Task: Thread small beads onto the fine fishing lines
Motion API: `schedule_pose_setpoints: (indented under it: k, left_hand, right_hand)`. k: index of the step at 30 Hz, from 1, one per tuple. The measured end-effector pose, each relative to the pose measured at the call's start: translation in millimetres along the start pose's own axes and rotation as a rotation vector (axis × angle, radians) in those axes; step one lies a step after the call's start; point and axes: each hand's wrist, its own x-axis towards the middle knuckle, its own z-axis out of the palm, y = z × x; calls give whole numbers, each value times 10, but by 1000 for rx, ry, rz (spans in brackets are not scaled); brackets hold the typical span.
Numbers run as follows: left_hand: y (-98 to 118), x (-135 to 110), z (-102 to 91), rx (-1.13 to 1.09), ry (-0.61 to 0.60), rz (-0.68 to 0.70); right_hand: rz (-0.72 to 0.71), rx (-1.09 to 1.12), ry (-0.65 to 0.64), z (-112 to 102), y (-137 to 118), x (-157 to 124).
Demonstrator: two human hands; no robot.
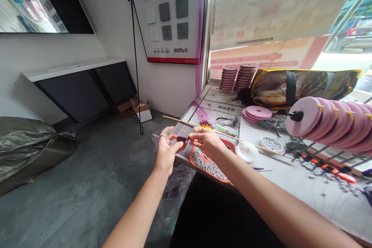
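My left hand (pixel 167 151), with a tan wrap on one finger, pinches a small dark maroon ribbed bundle (pixel 181 138) over the table's front left corner. A thin pale rod (pixel 156 135) sticks out to the left of that hand. My right hand (pixel 207 139) is closed at the bundle's right end, fingertips pressed together around a small dark bit too fine to name. Below the right hand lies an orange tray (pixel 212 168) of small metal pieces. Just behind it is a cluster of yellow, red and dark tips (pixel 205 124) with purple line (pixel 202 112).
A long thin stick (pixel 255 145) crosses the table. Pink discs (pixel 257 112), a white bowl of beads (pixel 271 144), a white round lid-like piece (pixel 247 152) and a rack of pink spools (pixel 328 124) stand rightward. A black pole (pixel 136 62) rises left of the table.
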Motion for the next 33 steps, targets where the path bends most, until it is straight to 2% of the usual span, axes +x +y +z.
schedule_pose_setpoints:
  k: [5,8,11,14,16,21,23,26,28,33]
  left_hand:
    - [-107,234,-34,297,-37,116]
    - [-159,332,29,480,-62,221]
    - [-148,355,122,612,-137,307]
    - [-37,308,166,711,-228,347]
    - [85,239,158,768,-245,363]
    - [343,-73,117,826,-126,462]
    - [349,-222,123,714,-179,394]
    - [271,-410,150,434,-367,105]
    - [207,-496,164,295,-414,-39]
    - [142,-609,171,142,-408,-111]
  right_hand:
    - [-76,9,32,-105,-174,-23]
    - [-119,23,45,-172,-222,-78]
    - [-161,21,40,-224,-244,-155]
    - [-197,3,31,-261,-258,-228]
    - [-217,-10,28,-278,-262,-270]
    - [-243,-39,-2,-284,-251,-419]
    - [-236,-53,-24,-275,-237,-504]
    - [-213,-74,-59,-263,-206,-629]
    - [-198,-86,-70,-259,-184,-695]
    - [-160,-95,-74,-255,-157,-802]
